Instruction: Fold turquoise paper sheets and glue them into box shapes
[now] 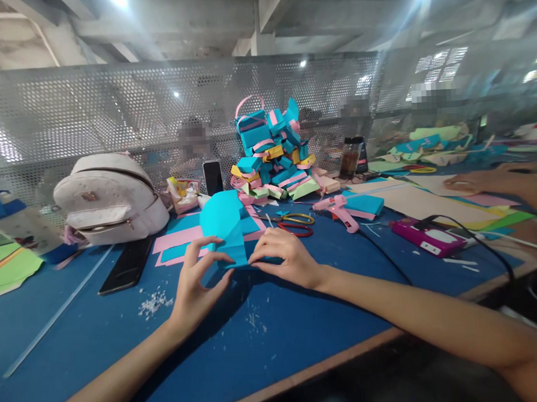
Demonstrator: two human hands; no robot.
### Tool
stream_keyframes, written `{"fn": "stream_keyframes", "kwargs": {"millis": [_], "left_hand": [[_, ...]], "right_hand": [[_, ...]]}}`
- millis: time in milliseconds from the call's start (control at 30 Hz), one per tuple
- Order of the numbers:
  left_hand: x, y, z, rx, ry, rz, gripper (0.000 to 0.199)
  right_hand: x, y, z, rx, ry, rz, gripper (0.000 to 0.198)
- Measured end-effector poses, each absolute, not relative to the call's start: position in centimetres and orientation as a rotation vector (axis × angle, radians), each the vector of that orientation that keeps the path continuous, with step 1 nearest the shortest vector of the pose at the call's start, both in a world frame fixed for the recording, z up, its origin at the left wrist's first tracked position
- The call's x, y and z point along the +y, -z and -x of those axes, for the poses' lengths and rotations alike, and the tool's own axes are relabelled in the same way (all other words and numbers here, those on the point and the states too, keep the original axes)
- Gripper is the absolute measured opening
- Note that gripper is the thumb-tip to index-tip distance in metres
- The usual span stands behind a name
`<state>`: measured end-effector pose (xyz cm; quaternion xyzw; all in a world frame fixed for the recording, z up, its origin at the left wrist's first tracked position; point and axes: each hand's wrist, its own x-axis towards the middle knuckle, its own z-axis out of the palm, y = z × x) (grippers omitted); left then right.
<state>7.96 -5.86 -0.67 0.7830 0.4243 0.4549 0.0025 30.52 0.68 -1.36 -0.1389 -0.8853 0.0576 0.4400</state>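
Note:
A folded sheet of blue paper (224, 218) stands up from the table between my two hands, its far end rounded and its near part creased. My left hand (198, 279) holds it by the lower left, with fingers curved over the paper and the thumb near its front edge. At the lower right corner, my right hand (287, 254) pinches the edge between thumb and fingers. Pink paper strips (175, 239) and more blue sheets lie just behind. Scissors (292, 224) with red and yellow handles rest beyond my right hand.
A pink glue gun (339, 212) and a purple power strip (427, 237) with cables lie right. Paper bags (270, 159) are piled behind. A white backpack (110, 200), black phone (125, 265) and bottle (27, 228) stand left. Another person's hand (470, 181) rests on papers.

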Motion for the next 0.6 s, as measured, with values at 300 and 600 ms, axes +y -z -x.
{"fn": "stream_keyframes", "kwargs": {"millis": [300,600], "left_hand": [[-5.9,0.5,-8.1,1.334,-1.412,-2.466,0.008],[-6.3,-2.5,-6.8,1.185,-1.382,-2.869,0.036]], "right_hand": [[0.7,1.5,-30.5,-2.196,-0.159,0.336,0.011],[0.7,1.2,-30.5,-2.252,-0.022,0.257,0.012]]}}
